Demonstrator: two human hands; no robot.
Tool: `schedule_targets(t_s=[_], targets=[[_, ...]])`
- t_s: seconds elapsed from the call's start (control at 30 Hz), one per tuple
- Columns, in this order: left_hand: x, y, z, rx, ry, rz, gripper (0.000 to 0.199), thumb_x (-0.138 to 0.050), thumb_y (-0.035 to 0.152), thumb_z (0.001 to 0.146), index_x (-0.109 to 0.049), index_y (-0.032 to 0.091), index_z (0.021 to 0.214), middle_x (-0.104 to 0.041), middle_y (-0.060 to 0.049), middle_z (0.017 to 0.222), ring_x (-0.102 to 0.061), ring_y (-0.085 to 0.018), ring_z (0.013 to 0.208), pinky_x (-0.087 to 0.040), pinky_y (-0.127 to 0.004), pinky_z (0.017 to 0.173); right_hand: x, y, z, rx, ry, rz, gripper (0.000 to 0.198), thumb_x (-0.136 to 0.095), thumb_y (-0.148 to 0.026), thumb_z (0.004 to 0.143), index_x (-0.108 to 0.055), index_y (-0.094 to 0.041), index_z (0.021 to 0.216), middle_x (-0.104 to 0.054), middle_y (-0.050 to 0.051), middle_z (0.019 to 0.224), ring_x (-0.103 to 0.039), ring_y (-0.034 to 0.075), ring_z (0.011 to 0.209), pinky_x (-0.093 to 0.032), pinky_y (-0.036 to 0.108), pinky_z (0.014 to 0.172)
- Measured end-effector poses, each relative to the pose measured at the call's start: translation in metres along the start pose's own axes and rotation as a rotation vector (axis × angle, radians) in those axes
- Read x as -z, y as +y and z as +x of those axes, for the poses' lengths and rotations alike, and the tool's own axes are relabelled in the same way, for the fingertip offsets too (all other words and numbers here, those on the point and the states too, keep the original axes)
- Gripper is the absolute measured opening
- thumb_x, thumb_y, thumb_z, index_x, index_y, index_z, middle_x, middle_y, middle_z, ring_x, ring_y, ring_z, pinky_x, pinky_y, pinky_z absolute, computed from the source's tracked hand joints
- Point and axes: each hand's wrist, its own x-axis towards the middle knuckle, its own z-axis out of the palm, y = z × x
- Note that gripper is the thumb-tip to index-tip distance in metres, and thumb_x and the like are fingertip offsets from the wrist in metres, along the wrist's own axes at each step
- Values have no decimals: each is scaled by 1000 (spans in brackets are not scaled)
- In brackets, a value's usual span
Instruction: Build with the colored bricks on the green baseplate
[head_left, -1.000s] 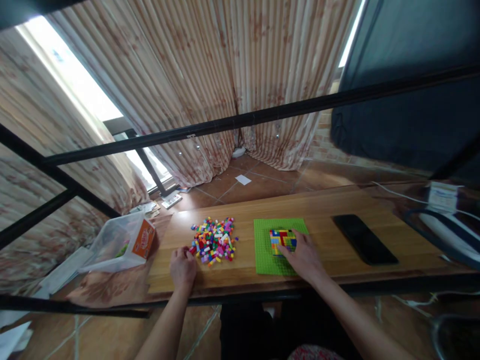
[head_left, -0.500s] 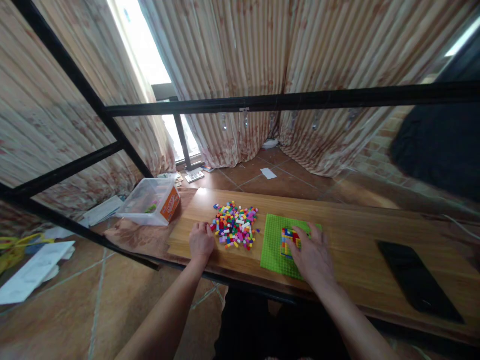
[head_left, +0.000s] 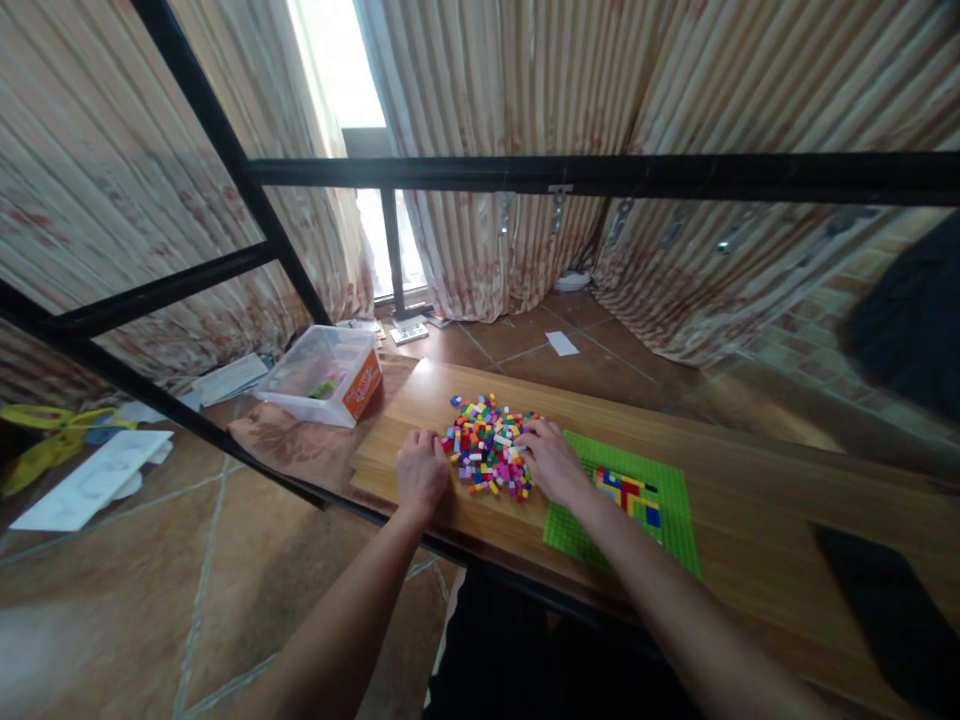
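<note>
A loose pile of small multicoloured building bricks [head_left: 491,450] lies on the wooden table. At the pile's left edge rests my left hand [head_left: 421,468], its fingers curled in and the tips beside the bricks; whether it holds one is hidden. Over the right edge reaches my right hand [head_left: 553,462], fingers bent together, with the fingertips down among the bricks; what they pinch is too small to make out. Under my right forearm lies a green studded baseplate [head_left: 675,490]. On it sits a colourful brick build [head_left: 626,490] in red, yellow and blue, partly covered by the forearm.
A clear plastic box [head_left: 319,375] with an orange label stands beyond the table's left end. A black flat device [head_left: 885,600] lies at the right of the wooden table [head_left: 750,500]. A black metal rail [head_left: 480,174] crosses in front of the curtains.
My right hand has moved left from the build on the baseplate to the brick pile, uncovering much of the build. My left hand stays by the pile. The camera view has shifted slightly.
</note>
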Motion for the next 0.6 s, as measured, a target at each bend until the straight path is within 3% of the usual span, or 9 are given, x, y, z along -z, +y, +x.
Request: schedule_targets(t_s=[0.17, 0.33, 0.6], targets=[[-1, -1, 0, -16, 14, -1, 27, -37, 29, 94, -64, 21, 96, -63, -6, 100, -60, -20, 93, -42, -31, 82, 4, -6, -4, -22, 40, 69, 12, -55, -18, 85, -67, -19, 85, -61, 8, 106, -49, 23, 103, -38, 39, 95], [-3, -3, 1, -24, 15, 3, 28, -38, 28, 93, -64, 21, 100, -63, -7, 103, -61, -20, 94, -43, -31, 84, 19, -17, -25, -175, 143, 190, 18, -47, -24, 90, -64, -19, 93, -65, 7, 93, -56, 22, 91, -44, 36, 84], [-2, -1, 2, -28, 17, 34, 29, -37, 29, 93, -65, 21, 99, -63, -8, 104, -60, -21, 95, -43, -32, 84, 54, -18, -102, -569, 380, 795, 38, -53, -48, 87, -65, -21, 110, -67, 3, 80, -60, 13, 61, -50, 27, 58]])
